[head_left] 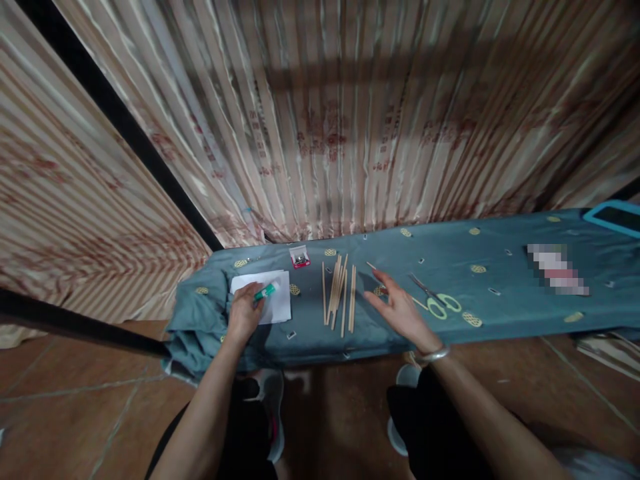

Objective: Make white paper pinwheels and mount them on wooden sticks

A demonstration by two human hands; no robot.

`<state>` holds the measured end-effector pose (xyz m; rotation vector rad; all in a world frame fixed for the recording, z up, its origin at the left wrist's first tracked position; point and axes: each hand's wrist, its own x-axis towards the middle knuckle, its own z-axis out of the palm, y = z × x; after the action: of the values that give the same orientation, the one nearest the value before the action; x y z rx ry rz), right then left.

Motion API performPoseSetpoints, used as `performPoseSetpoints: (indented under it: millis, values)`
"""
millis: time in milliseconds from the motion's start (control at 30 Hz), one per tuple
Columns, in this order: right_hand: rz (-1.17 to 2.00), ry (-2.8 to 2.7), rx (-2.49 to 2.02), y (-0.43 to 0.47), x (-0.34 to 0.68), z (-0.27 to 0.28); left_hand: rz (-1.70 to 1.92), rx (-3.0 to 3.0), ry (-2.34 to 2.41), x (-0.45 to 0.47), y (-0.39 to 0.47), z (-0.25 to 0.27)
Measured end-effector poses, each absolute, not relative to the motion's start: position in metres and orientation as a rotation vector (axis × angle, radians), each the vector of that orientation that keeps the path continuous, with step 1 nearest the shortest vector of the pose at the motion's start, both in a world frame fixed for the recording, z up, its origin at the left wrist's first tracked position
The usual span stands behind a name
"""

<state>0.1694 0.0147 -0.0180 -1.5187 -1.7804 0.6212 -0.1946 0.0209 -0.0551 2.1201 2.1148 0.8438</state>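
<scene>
My left hand (243,310) is closed around a green glue stick (265,291) with a pale end, over a small stack of white paper (277,310). To the right of the paper, several thin wooden sticks (339,293) lie in a loose, roughly parallel group. My right hand (396,305) is open, thumb and fingers apart, just right of that group. One more wooden stick (421,304) passes beneath it, showing at both sides; whether the hand touches it I cannot tell. Scissors (437,301) with light green handles lie beside this hand.
A small red and white box (300,257) with dark metallic bits stands behind the paper. A blurred item (557,269) and a blue-framed object (617,217) lie at the right. Blue-green patterned cloth (500,293) covers the narrow surface. Dark poles (125,127) and a striped curtain (340,120) border it.
</scene>
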Motion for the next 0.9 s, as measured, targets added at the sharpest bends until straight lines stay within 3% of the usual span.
performPoseSetpoints:
  millis: [400,700,900]
  values:
    - [0.658,-1.772,-1.478,0.012,0.143,-0.054,0.688,2.137,2.228,-0.197,0.041,-0.050]
    - [0.567,-1.861,-1.465,0.019,0.142,-0.053,0.678,2.215,2.144,-0.208,0.120,-0.040]
    - [0.513,-1.931,-1.520,0.027,0.147,-0.051,0.720,2.209,2.107,-0.210,0.127,-0.050]
